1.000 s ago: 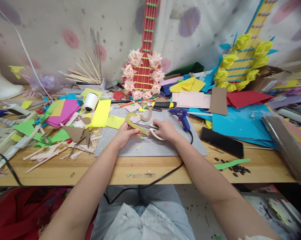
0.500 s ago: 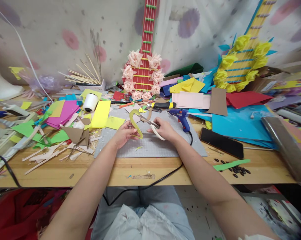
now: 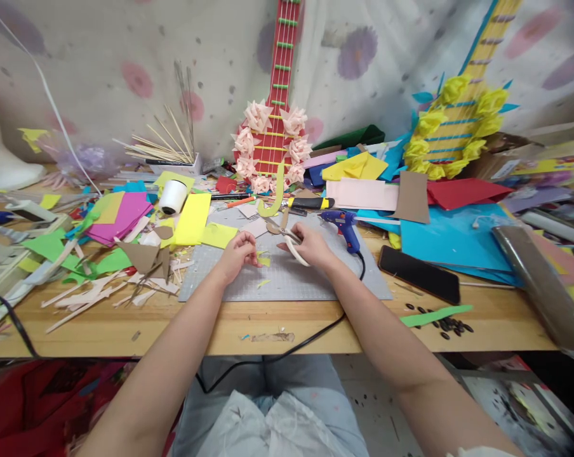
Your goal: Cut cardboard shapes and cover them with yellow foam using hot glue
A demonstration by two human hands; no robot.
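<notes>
Yellow-green curved strip (image 3: 280,184) at mat's (image 3: 287,282) far edge, long axis pointing away; right hand (image 3: 312,244), gripping scissors (image 3: 287,236), nearer; left hand (image 3: 237,254) fingers loosely curled, empty.

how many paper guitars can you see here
2. One red guitar with pink flowers stands at centre back. One yellow-and-blue guitar with yellow flowers leans at back right. More may be hidden under the paper piles.
</notes>
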